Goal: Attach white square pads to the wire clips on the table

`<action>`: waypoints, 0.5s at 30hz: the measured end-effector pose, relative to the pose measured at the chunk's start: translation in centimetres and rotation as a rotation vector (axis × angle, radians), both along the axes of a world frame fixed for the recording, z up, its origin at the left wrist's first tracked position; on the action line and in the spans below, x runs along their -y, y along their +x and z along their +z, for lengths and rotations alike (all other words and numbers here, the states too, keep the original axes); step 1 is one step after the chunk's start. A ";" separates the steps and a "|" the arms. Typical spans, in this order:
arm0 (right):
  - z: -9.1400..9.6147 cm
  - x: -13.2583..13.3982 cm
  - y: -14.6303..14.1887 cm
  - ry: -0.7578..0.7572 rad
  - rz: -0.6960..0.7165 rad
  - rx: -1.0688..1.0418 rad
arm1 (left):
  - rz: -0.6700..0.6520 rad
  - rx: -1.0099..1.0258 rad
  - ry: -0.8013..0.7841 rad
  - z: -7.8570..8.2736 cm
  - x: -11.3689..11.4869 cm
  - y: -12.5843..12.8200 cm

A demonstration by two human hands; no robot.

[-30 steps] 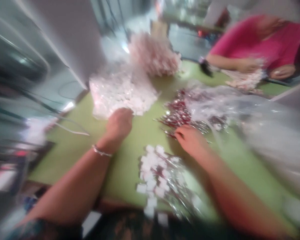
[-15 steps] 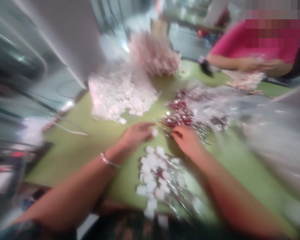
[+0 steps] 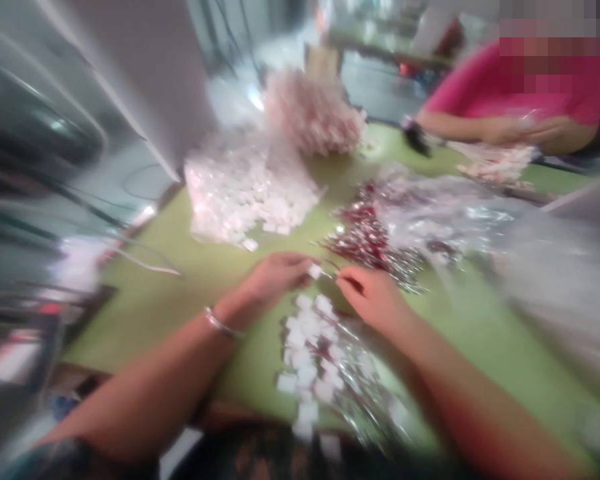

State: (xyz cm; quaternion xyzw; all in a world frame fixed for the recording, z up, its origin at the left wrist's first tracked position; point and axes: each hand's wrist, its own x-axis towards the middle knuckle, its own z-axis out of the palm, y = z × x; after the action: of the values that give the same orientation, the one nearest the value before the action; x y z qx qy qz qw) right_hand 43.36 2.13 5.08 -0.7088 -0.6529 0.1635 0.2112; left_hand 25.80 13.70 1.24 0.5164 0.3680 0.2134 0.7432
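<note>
The left hand (image 3: 275, 277) has moved in to just beyond the bundle of tagged stems (image 3: 330, 370), pinching a white tag (image 3: 315, 271); the right hand (image 3: 373, 293), also beyond the bundle, grips a thin stem (image 3: 333, 264). A slack pinch could drop the tag among the bundle's similar pieces.

A small, white, squarish piece (image 3: 315, 271) sits pinched at the fingertips of the left hand (image 3: 280, 277), its face turned outward, while a thin, blurred strand (image 3: 328, 274), silvery where it shows, juts from the right hand's (image 3: 373, 293) fingertips toward it, roughly level.
</note>
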 end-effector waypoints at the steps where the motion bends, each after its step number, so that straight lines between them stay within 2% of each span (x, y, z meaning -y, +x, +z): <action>1: -0.1 0.0 0.2 0.018 0.009 0.030 | -0.016 -0.023 0.030 -0.2 -0.1 -0.1; 6: -0.8 0.3 0.1 0.213 0.117 0.401 | -0.116 -0.098 0.192 -0.9 0.0 -0.2; 8: -1.1 0.4 -0.3 0.262 0.166 0.486 | -0.151 -0.106 0.235 -0.9 0.1 -0.3; 11: -1.3 0.4 -0.8 0.241 0.167 0.445 | -0.193 -0.095 0.296 -1.0 0.2 -0.2; 15: -1.1 0.4 -1.0 0.125 0.124 0.324 | -0.272 -0.114 0.403 -0.8 0.4 -0.1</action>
State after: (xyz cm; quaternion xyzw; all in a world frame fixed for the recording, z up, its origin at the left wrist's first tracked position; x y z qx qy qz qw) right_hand 42.39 1.73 3.96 -0.6696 -0.7298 0.0189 0.1365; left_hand 25.66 13.27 0.44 0.7101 0.2864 0.1509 0.6253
